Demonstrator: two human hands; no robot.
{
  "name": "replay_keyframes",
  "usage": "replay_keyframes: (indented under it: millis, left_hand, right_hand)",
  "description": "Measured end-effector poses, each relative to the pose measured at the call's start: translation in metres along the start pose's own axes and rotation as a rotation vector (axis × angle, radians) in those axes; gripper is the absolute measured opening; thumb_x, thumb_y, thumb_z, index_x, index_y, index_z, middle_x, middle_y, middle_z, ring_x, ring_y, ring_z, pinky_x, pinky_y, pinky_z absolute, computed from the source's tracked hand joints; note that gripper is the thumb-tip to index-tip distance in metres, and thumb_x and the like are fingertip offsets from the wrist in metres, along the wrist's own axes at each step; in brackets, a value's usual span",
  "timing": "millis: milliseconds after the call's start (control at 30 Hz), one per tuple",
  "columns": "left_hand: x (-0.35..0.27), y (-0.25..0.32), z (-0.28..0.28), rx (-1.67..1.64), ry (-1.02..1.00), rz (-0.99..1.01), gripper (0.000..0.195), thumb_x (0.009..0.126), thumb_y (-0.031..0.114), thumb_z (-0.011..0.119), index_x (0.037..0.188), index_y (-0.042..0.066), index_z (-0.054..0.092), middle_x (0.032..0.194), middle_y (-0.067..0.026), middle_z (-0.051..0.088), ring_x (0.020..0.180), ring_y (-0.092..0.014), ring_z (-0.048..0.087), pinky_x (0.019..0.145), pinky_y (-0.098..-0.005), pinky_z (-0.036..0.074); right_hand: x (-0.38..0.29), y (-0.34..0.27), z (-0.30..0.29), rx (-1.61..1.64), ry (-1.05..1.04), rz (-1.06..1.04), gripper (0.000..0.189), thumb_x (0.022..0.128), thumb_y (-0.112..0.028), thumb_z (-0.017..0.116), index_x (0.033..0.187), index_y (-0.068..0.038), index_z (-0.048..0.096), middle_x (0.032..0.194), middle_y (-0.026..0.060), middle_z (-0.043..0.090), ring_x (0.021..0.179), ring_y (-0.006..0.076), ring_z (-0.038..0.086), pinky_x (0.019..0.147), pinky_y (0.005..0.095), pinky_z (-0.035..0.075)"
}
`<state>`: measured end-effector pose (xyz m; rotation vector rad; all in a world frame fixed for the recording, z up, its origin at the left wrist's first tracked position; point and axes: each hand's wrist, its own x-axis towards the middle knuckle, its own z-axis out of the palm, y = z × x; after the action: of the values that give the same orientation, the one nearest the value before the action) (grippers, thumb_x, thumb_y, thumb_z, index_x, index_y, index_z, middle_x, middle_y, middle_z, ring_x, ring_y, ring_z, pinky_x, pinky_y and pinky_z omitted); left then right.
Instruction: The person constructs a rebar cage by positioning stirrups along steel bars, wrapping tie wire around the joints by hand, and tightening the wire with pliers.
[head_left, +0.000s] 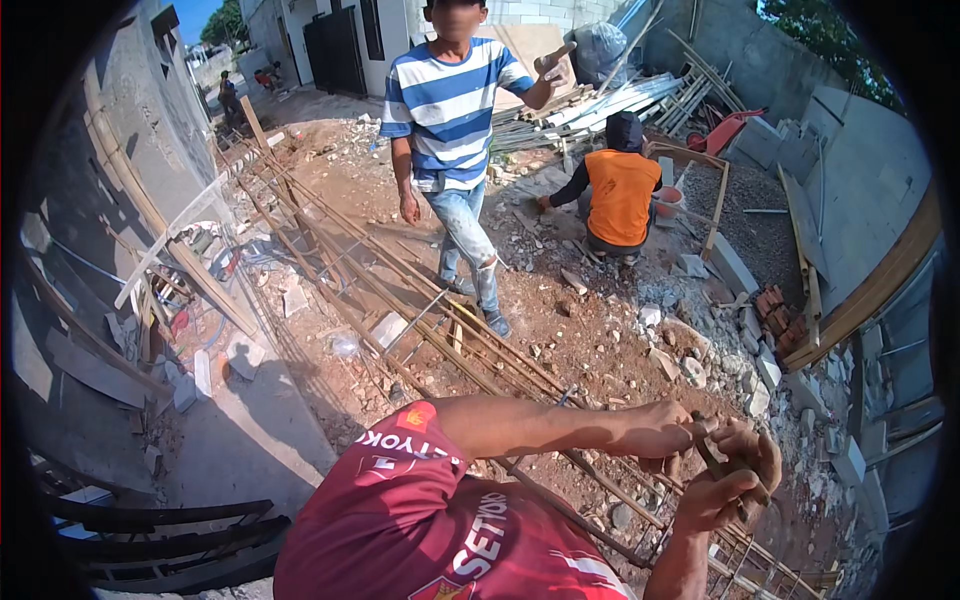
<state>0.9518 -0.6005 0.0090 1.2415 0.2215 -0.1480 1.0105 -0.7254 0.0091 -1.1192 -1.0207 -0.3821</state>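
My left hand (664, 431) reaches across to the right and meets my right hand (739, 472). Both sets of fingers are closed around a dark, narrow metal piece (709, 454), possibly the handle of a hand tool; the fingers cover most of it. Beneath my arms runs a long cage of rusty reinforcing bars (480, 379), crossed by thin steel stirrups (416, 319). It slants from the far left to the lower right, raised above the rubble ground. My hands are over its near right part; whether they touch it cannot be seen.
A person in a striped shirt (450, 112) stands beyond the cage, one hand raised. Another in an orange vest (619, 199) squats near a bucket (666, 199). Broken stones (694, 371), red bricks (780, 315), a red wheelbarrow (724, 131) and leaning timber (877, 277) lie rightward.
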Motion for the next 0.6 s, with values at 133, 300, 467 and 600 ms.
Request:
replay_keyframes:
  millis: [133, 300, 467, 600]
  left_hand:
    - [0.025, -0.038, -0.035, 1.054, 0.177, 0.510, 0.067, 0.090, 0.063, 0.050, 0.067, 0.001, 0.061, 0.050, -0.0108, 0.055, 0.048, -0.022, 0.058, 0.045, -0.0396, 0.046]
    - [0.033, -0.051, -0.041, 0.929, 0.083, 0.226, 0.071, 0.089, 0.065, 0.050, 0.072, -0.003, 0.059, 0.052, -0.0151, 0.056, 0.050, -0.029, 0.060, 0.051, -0.0432, 0.050]
    - [0.022, -0.055, -0.044, 1.077, 0.016, 0.182, 0.031, 0.084, 0.032, 0.064, 0.090, 0.001, 0.066, 0.065, -0.0203, 0.064, 0.064, -0.035, 0.066, 0.062, -0.0449, 0.051]
    - [0.015, -0.048, -0.046, 1.113, -0.022, 0.140, 0.028, 0.084, 0.026, 0.065, 0.092, -0.001, 0.066, 0.067, -0.0210, 0.065, 0.066, -0.035, 0.067, 0.063, -0.0445, 0.051]
  right_hand:
    - [0.022, 0.008, -0.034, 0.375, 0.243, 0.522, 0.044, 0.101, -0.043, 0.044, 0.120, -0.004, 0.048, 0.074, 0.0027, 0.047, 0.066, 0.0137, 0.049, 0.064, 0.0290, 0.047]
    - [0.026, 0.032, -0.066, 0.499, 0.350, 0.708, 0.042, 0.099, -0.043, 0.047, 0.121, -0.007, 0.049, 0.080, 0.0029, 0.052, 0.072, 0.0153, 0.053, 0.070, 0.0322, 0.048]
    - [0.025, 0.043, -0.074, 0.406, 0.530, 0.947, 0.050, 0.097, -0.048, 0.048, 0.132, -0.012, 0.043, 0.114, 0.0110, 0.059, 0.106, 0.0241, 0.056, 0.097, 0.0490, 0.041]
    - [0.031, 0.039, -0.071, 0.348, 0.555, 0.968, 0.053, 0.097, -0.048, 0.048, 0.137, -0.014, 0.038, 0.124, 0.0122, 0.054, 0.116, 0.0259, 0.051, 0.101, 0.0527, 0.037]
